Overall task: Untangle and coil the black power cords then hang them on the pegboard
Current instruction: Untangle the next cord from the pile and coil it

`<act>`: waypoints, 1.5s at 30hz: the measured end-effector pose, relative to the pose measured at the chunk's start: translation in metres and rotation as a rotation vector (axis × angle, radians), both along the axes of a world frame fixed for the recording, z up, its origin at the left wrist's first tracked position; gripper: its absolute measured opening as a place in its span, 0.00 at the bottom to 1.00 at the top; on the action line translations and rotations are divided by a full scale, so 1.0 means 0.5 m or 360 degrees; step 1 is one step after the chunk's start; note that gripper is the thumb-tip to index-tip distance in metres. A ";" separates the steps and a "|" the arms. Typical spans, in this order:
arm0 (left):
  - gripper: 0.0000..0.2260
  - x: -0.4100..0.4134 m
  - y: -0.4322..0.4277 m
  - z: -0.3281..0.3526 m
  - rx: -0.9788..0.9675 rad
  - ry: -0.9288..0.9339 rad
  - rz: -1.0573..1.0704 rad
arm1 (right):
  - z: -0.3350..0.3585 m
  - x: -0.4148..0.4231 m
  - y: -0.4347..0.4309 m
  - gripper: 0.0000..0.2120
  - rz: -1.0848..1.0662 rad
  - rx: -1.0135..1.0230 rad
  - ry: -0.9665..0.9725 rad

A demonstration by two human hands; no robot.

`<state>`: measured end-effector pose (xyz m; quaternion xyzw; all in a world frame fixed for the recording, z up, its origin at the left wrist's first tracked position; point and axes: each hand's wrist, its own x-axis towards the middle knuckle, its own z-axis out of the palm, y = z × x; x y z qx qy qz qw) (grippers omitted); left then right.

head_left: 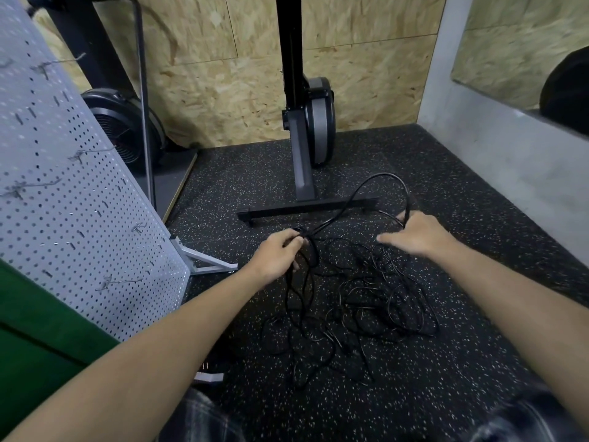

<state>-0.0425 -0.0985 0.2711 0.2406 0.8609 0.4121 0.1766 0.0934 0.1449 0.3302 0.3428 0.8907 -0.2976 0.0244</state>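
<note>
Bare forearms (pixel 159 330) reach out over the floor (pixel 462 362), a dark speckled rubber mat. To its left the pegboard (pixel 63 186) stands tilted on a metal foot, and nothing hangs on it yet. Right of the pegboard, further back, a machine (pixel 306 205) rests its crossbar on the floor.

Right of the pegboard's foot, the cords (pixel 366 307) lie on the floor in one loose knotted heap. Several strands rise from it to the left hand (pixel 280 253), which is clenched round a small bunch of them. From there one length arcs up over the machine's crossbar and down to the right hand (pixel 414 232), further right of the pegboard. That hand seems to pinch it between thumb and forefinger, the other fingers spread flat. Wire hooks (pixel 121 283) stick out of the pegboard, bare.

I judge the work to be early: one cord is being drawn out and most of the heap is untouched.

The risks:
- Pulling hard while the strands cross in the heap would tighten the knots.
- The arc could snag on the crossbar's end.
- A plug dragged through could catch another loop, and the bunch in the left hand could slip apart.
</note>
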 end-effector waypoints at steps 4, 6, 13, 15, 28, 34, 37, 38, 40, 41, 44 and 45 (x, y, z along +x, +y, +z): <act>0.09 0.005 -0.005 0.041 0.0080 0.0097 -0.0010 | -0.022 -0.001 0.013 0.36 0.0044 0.0065 -0.0340; 0.07 0.005 -0.008 0.054 0.0020 0.0171 -0.0041 | -0.038 -0.002 0.018 0.36 0.0109 0.0105 -0.0507; 0.07 0.010 -0.014 0.068 0.0032 0.0329 -0.0064 | -0.050 0.008 0.024 0.31 0.0429 0.0059 -0.1088; 0.08 0.005 -0.016 0.066 0.0089 0.0340 -0.0036 | -0.053 0.010 0.026 0.25 0.0491 0.0024 -0.1237; 0.20 0.016 -0.003 0.079 0.0254 0.0034 -0.0410 | -0.048 0.000 -0.021 0.26 0.0806 -0.0104 -0.0107; 0.20 0.024 0.004 0.092 0.0420 -0.0007 -0.0457 | -0.041 -0.026 -0.086 0.47 0.0762 -0.0358 0.0301; 0.17 0.029 0.011 0.092 0.0471 -0.0047 -0.0403 | -0.038 -0.028 -0.099 0.53 0.0662 -0.0643 0.0438; 0.16 0.032 0.014 0.092 0.0507 -0.0055 -0.0375 | -0.037 -0.029 -0.105 0.53 0.0672 -0.0722 0.0463; 0.13 0.033 0.020 0.093 0.0578 -0.0020 -0.0322 | -0.033 -0.030 -0.124 0.49 0.0734 -0.0856 0.0492; 0.12 0.033 0.024 0.093 0.0593 0.0027 -0.0310 | -0.032 -0.031 -0.135 0.44 0.0739 -0.0908 0.0528; 0.10 0.038 0.033 0.094 0.0584 0.0169 -0.0304 | -0.031 -0.038 -0.152 0.24 0.0637 -0.0875 0.0696; 0.10 0.039 0.035 0.092 0.0600 0.0196 -0.0280 | -0.028 -0.040 -0.152 0.20 0.0611 -0.0760 0.0723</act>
